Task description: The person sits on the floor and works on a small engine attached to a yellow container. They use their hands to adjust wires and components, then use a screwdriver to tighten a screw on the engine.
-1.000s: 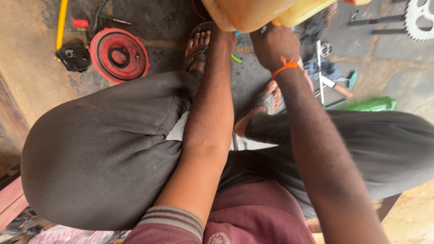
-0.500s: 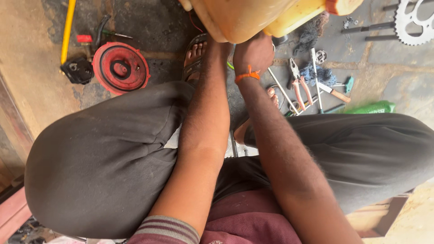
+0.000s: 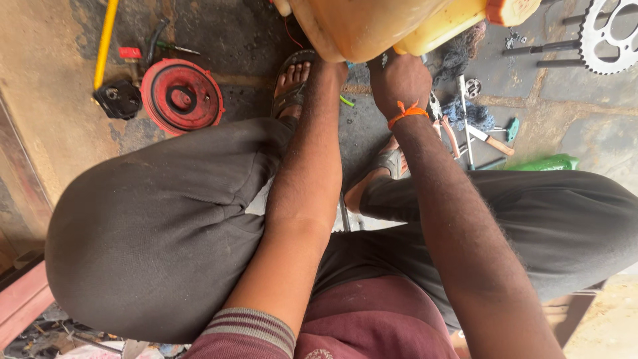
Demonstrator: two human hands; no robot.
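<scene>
Both arms reach out over the knees to a yellow jug (image 3: pixel 372 26) held above the floor (image 3: pixel 252 40). The right hand (image 3: pixel 399 80) grips its underside; the left hand's grip is hidden behind it. Left of the jug lies a red disc (image 3: pixel 181 95); right, a sprocket (image 3: pixel 608 36).

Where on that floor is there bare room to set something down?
Bare concrete lies left of the round red metal disc, and between the sandalled foot and that disc. Crowded: hand tools beside the toothed steel sprocket.
</scene>
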